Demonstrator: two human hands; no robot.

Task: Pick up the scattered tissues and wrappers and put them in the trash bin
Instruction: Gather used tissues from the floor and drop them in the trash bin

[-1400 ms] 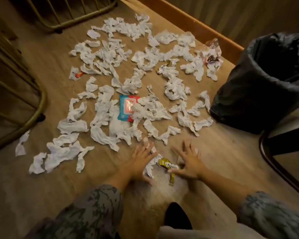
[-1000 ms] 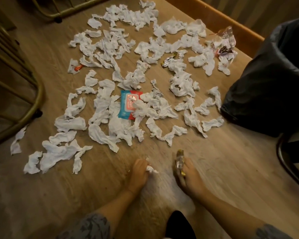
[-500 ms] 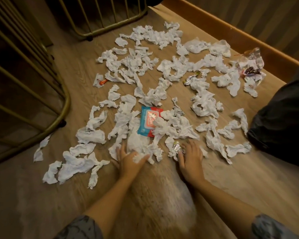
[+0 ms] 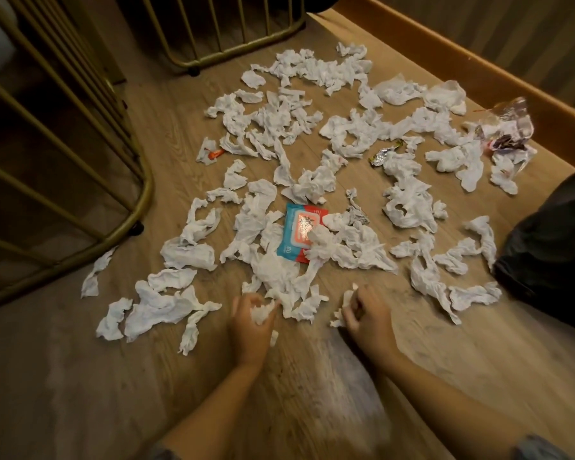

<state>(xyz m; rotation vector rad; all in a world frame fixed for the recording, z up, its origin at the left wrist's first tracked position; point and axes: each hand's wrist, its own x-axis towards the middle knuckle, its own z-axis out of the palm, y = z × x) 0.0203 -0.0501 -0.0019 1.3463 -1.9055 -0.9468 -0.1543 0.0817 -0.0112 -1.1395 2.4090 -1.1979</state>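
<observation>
Several crumpled white tissues (image 4: 409,200) lie scattered over the wooden floor. A blue and red wipes wrapper (image 4: 296,232) lies among them in the middle, a silver foil wrapper (image 4: 380,156) farther back, and a clear plastic wrapper (image 4: 508,127) at the far right. My left hand (image 4: 251,322) is closed on a wad of tissue at the near edge of the pile. My right hand (image 4: 367,315) is closed on tissue too; the wrapper it took earlier is hidden. The trash bin (image 4: 551,247), lined with a black bag, shows at the right edge.
A gold metal rail frame (image 4: 140,207) stands at the left and another (image 4: 233,54) at the back. A wooden skirting board (image 4: 462,68) runs along the far right. A small orange wrapper (image 4: 214,154) lies at the pile's left side.
Both hands took a tissue and a yellow wrapper near me, then moved forward to the pile's near edge and closed on more tissue. The view shifted left, so the bin sits at the frame's edge.
</observation>
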